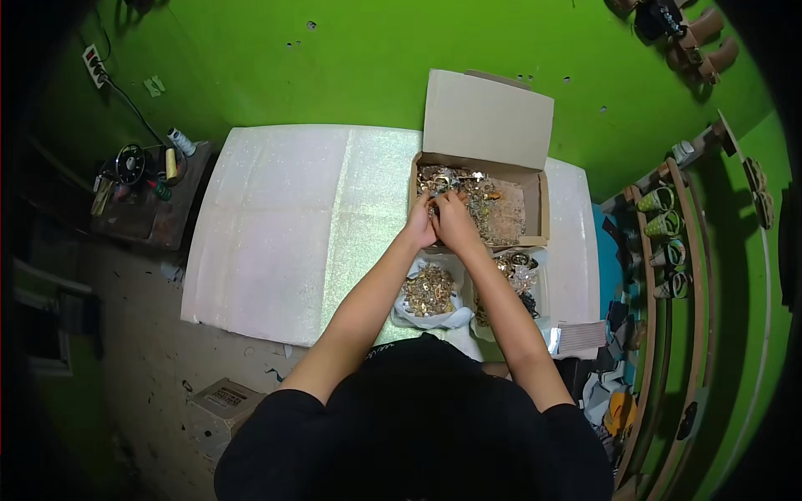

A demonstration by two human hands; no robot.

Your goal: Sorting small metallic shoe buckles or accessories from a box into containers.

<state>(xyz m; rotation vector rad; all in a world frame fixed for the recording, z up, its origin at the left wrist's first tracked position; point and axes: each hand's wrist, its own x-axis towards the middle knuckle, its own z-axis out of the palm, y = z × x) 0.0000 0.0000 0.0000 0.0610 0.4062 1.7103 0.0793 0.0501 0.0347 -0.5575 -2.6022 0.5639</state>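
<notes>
Both my hands reach into the left part of an open cardboard box (539, 219) holding a heap of small shiny metal pieces (480, 204), perhaps buckles or fittings. My left hand (421, 224) and my right hand (454, 221) are close together at the box's near left, fingers bent inward over the heap. Whatever they pinch is too small and too covered to make out. Just nearer to me, a white plastic bag (455, 319) stands opened around more small gold-coloured pieces (429, 292). Beside it, partly behind my right forearm, a pale container (543, 288) holds gold, clear and dark pieces.
The box's lid (489, 108) stands raised toward the green wall. A shiny white sheet covers the table (267, 217). At right are a grey ribbed piece (581, 336) and a wooden rack (647, 367) with sandals. A small side table (138, 204) with thread spools stands left.
</notes>
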